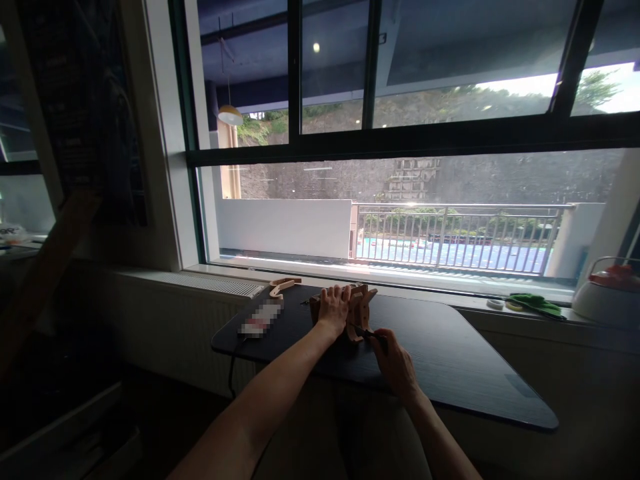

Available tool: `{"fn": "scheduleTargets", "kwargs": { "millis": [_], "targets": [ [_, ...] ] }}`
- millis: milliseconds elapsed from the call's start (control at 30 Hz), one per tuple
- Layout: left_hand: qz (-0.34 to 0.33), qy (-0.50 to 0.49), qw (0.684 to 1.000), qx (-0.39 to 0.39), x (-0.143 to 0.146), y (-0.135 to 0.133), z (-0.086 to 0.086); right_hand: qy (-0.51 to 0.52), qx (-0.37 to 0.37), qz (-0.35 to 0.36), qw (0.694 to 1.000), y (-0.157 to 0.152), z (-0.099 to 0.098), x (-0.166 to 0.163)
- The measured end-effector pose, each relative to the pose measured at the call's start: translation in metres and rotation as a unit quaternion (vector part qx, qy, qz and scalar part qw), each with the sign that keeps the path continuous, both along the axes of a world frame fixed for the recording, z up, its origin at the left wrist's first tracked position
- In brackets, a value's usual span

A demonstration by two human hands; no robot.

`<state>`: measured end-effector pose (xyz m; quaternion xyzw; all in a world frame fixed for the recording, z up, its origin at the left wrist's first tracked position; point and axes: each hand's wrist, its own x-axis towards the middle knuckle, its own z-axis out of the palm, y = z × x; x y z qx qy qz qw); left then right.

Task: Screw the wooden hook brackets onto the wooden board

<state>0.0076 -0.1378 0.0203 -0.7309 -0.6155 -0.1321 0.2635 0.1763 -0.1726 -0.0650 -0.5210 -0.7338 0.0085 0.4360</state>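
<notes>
A dark table (450, 347) is stretching across the lower centre of the frame, its rounded corner pointing toward the lower right, while a wide dark-framed window (330, 147) is filling the upper half and letting in daylight. Beyond the glass, a metal railing (450, 233) is running through the right of centre and a yellow-rimmed lamp (230, 116) is hanging at the upper left. A white radiator (217, 284) is sitting left of the table; on the sill at the right, a green cloth (536, 305) is lying near a white container (607, 297) with a red top. At the table's far left corner, a pale wooden piece (284, 288) is resting beyond a pixelated object (261, 319). The brown wooden assembly (360, 308) is standing at the centre of the frame, on the table's far half. The left hand (334, 308) is pressing over its left part, fingers bent on top, and the right hand (394, 360), lower right of it, is closing its fingers around a dark-handled tool (368, 333), whose front end is reaching the assembly's lower edge; whether it is touching, I cannot tell.
</notes>
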Motion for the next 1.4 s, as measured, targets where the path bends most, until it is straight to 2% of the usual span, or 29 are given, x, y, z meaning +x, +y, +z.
{"fn": "scheduleTargets", "kwargs": {
  "millis": [333,1400],
  "targets": [
    [-0.004,0.003,1.0,-0.002,0.001,-0.0029,0.0016,-0.005,0.006,-0.015,1.0,-0.0025,0.0015,-0.0002],
    [-0.018,-0.013,1.0,-0.001,0.0004,0.0001,-0.0003,-0.031,-0.042,-0.038,0.998,-0.0023,0.0018,0.0015]
  ]
}}
